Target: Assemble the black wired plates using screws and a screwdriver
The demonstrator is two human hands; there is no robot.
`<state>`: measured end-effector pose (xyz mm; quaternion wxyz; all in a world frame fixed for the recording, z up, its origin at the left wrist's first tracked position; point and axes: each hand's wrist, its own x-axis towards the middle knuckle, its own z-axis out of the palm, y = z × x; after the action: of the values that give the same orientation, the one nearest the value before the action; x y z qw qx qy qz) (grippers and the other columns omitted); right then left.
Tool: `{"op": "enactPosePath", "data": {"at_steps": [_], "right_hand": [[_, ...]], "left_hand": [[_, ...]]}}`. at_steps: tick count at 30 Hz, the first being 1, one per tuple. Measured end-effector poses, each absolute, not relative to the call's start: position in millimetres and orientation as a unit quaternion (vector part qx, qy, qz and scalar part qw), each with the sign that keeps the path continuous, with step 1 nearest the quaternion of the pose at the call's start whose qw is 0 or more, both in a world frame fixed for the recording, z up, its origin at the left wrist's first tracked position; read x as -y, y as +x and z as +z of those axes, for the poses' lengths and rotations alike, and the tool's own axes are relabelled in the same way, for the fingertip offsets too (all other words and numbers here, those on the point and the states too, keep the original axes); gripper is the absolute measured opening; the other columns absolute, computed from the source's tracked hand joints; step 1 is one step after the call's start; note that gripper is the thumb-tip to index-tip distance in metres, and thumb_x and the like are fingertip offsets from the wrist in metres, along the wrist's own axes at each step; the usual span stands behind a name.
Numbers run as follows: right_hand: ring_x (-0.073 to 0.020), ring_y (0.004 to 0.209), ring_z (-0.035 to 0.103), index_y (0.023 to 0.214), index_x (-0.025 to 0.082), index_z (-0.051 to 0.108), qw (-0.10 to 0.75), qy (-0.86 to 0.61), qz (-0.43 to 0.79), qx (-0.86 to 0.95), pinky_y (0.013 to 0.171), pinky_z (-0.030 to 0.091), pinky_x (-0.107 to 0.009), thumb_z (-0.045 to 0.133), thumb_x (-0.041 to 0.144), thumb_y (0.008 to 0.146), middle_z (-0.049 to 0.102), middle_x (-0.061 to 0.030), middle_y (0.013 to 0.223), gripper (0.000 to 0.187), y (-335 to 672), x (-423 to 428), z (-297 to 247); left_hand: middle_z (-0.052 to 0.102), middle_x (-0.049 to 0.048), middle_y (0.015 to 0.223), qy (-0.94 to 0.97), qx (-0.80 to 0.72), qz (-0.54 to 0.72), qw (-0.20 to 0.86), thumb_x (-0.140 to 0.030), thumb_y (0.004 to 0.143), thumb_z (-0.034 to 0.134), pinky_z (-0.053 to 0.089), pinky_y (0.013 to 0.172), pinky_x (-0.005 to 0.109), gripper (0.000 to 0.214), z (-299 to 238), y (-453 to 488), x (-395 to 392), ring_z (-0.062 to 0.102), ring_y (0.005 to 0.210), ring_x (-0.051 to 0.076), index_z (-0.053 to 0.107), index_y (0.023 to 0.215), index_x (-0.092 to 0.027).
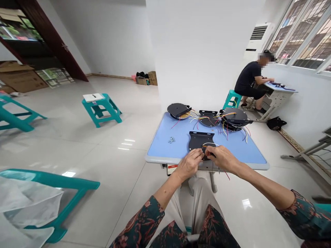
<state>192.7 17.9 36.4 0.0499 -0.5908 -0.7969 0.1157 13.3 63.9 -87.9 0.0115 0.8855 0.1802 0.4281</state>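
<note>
– Black plate [196, 141] with the raised slotted flange [201, 133]: where's it sitting, exactly?

– On the pale blue worktop [162, 144], close to the near edge, flange on its far side.

– And the hands? Gripping anything?

– Left hand [190, 163] is at the plate's near left part, fingers bunched and bent down against it. Can't tell if they're pinching something, tbh. Right hand [221, 159] comes in over the plate's near right part, thumb and fingers curled in. Something dark shows at those fingers, but it's too small and covered up to call, so I can't tell on that grip either.

– Any wires?

– Yep, a white wire [210, 143] arcs over the plate, and a red wire [227, 175] dangles past the worktop's near edge, right of the plate.

– What else is around?

– Little heap of shiny screws [171, 139] left of the plate. Beyond the plate: a round black disc [176, 109] off to the left, a flanged unit [209, 120] just behind, and a stack of discs [236, 115] to the right, with coloured wires trailing all over. Well past the plate, far right, another person [247, 77] sits at a second worktop [281, 89]. Green stool [103, 102] well off to the plate's left, with a paper pad [90, 97] on top.
</note>
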Motion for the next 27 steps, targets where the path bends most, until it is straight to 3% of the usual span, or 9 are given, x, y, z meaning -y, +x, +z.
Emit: {"op": "enactPosePath", "data": {"at_steps": [7, 18, 27], "right_hand": [[-0.0194, 0.091, 0.068, 0.102, 0.021, 0.068, 0.050, -0.566, 0.081, 0.819, 0.069, 0.037, -0.026, 0.050, 0.014, 0.096, 0.076, -0.0063, 0.104, 0.020, 198, -13, 17], [-0.0167, 0.088, 0.067, 0.112, 0.024, 0.070, 0.088, -0.569, 0.030, 0.817, 0.068, 0.041, -0.023, 0.043, 0.014, 0.098, 0.074, -0.0070, 0.107, 0.032, 196, -7, -4], [-0.0101, 0.059, 0.062, 0.117, 0.021, 0.066, 0.235, -0.484, -0.164, 0.827, 0.051, 0.034, -0.023, 0.043, -0.001, 0.090, 0.077, 0.0009, 0.081, 0.041, 197, 0, -31]], "left_hand": [[0.069, 0.0187, 0.123, 0.883, -0.188, 0.430, 0.005, -0.011, 0.097, 0.047, 0.055, 0.106, 0.052, 0.036, -91, 13, -64, 0.060, 0.128, 0.027, 0.061, 0.131, -0.010], [0.070, 0.0173, 0.120, 0.882, -0.180, 0.435, 0.000, -0.001, 0.092, 0.042, 0.055, 0.106, 0.050, 0.036, -90, 13, -64, 0.060, 0.128, 0.026, 0.065, 0.118, -0.008], [0.070, 0.0174, 0.117, 0.883, -0.185, 0.432, 0.013, 0.000, 0.092, 0.042, 0.054, 0.108, 0.048, 0.036, -89, 15, -64, 0.058, 0.129, 0.025, 0.064, 0.119, -0.008]]}}
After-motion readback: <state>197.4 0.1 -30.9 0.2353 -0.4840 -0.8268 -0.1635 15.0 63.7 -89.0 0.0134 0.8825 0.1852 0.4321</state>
